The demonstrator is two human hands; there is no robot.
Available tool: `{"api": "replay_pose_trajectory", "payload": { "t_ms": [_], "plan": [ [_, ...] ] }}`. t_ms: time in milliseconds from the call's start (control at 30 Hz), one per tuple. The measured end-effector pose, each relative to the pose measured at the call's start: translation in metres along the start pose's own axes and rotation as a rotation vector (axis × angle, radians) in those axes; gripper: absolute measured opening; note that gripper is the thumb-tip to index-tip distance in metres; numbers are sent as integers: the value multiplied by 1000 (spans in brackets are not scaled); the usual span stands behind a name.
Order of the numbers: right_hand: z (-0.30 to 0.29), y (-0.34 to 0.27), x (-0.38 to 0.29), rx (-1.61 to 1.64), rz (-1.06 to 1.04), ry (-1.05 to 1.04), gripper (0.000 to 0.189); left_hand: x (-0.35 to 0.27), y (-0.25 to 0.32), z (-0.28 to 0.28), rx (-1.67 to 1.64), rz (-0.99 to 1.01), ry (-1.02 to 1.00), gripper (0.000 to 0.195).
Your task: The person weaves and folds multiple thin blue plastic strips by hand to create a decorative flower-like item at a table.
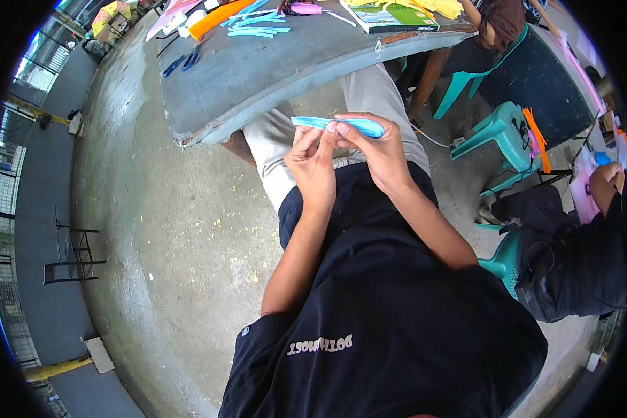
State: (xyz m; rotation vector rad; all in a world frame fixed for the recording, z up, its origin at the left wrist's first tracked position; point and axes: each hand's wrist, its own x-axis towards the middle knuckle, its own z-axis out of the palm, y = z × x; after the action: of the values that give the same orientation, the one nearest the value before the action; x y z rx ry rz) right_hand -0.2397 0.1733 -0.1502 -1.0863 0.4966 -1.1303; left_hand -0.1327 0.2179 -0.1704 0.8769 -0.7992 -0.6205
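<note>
Over my lap, a light-blue strip (366, 127) is pinched between both hands; it looks fuzzy, like chenille stem, and bends into a narrow loop at its right end. My left hand (313, 157) grips its middle with thumb and fingertips, and the left end sticks out past them. Around the looped part, my right hand (379, 149) holds with thumb and index finger, the two thumbs touching or nearly so. Fingers hide part of the strip. On the grey table (271, 78) ahead lie more light-blue strips (256, 26) and blue-handled scissors (182, 64).
Orange strips (219, 18), a pink-handled tool (305, 9), a green book (392, 18) and yellow strips (439, 6) are on the table. To the right stand a teal stool (507, 136) bearing orange strips and a cord, and a seated person (569, 261).
</note>
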Motion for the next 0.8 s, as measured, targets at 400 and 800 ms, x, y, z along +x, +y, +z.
{"api": "replay_pose_trajectory", "payload": {
  "t_ms": [400,800],
  "plan": [
    [-29,-17,17,-282,288,-369,24,0,3,-18,123,-58,-21,9],
    [21,17,-3,93,-116,207,16,0,4,33,-578,-335,102,19]
  ]
}}
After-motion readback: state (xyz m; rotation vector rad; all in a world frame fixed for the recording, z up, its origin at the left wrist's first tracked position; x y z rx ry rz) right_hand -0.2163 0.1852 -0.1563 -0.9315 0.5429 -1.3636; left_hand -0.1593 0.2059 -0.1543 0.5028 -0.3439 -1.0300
